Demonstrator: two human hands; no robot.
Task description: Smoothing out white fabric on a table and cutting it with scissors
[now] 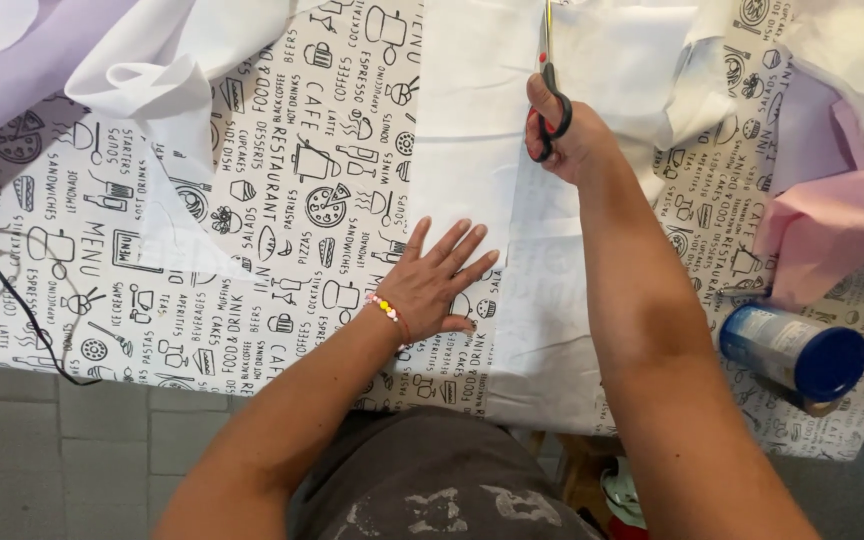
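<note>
The right hand [567, 135] has thumb and fingers threaded through the black-and-red loops of a pair of scissors [549, 95], gripping them with the blades pointing away toward the far edge of the table [72, 250]. The blades run along a strip of white fabric [472, 150] that lies down the middle of the printed tablecloth. The left hand [437, 285] grips nothing — its fingers are spread flat, pressing on the cloth at the fabric's left border, near the table's front edge. A beaded bracelet [385, 308] sits on that wrist.

As I see it, the fabric could creep or bunch ahead of the blades, since the pressing palm sits well back from them — the cut might wander.

By the front right corner a blue lidded canister [794, 350] lies on its side, contents hidden. Pink fabric [832, 235] is heaped beyond it.
</note>
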